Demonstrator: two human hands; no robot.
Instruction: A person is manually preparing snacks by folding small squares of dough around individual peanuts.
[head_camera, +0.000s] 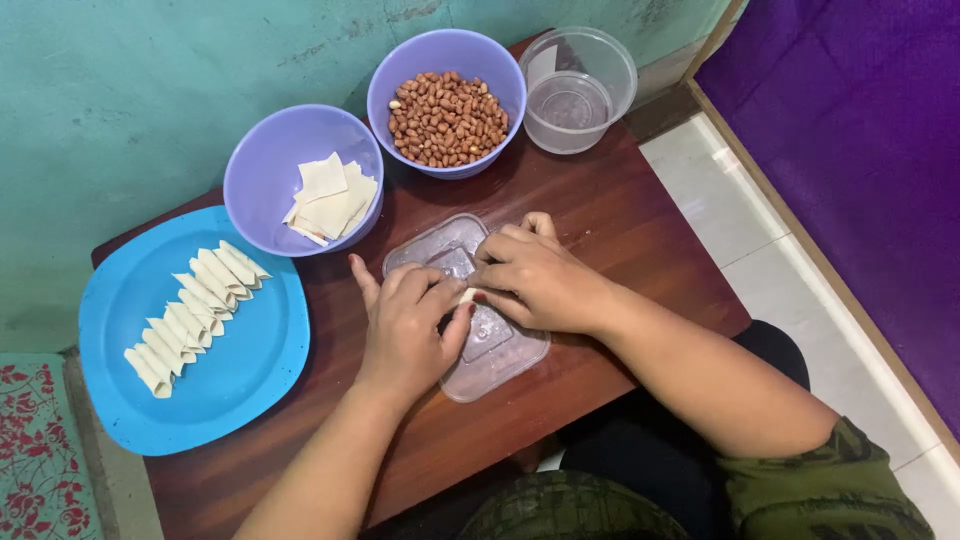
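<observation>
My left hand (408, 322) and my right hand (535, 277) meet over a clear plastic lid (497, 353) on the small brown table (610, 215). Together their fingertips pinch a small pale piece of dough wrapper (466, 296), mostly hidden between the fingers. Left of my hands, a blue plate (240, 385) carries a row of several folded pale wrappers (190, 312). Behind it a purple bowl (262, 165) holds flat square wrappers (330, 200). A second purple bowl (400, 75) is filled with peanuts (446, 118).
A clear plastic container (580, 88) stands at the table's back right corner. A teal wall runs behind the table. A purple panel (860, 150) and white floor tiles (790, 280) lie to the right. A red-patterned mat (35, 455) is at the lower left.
</observation>
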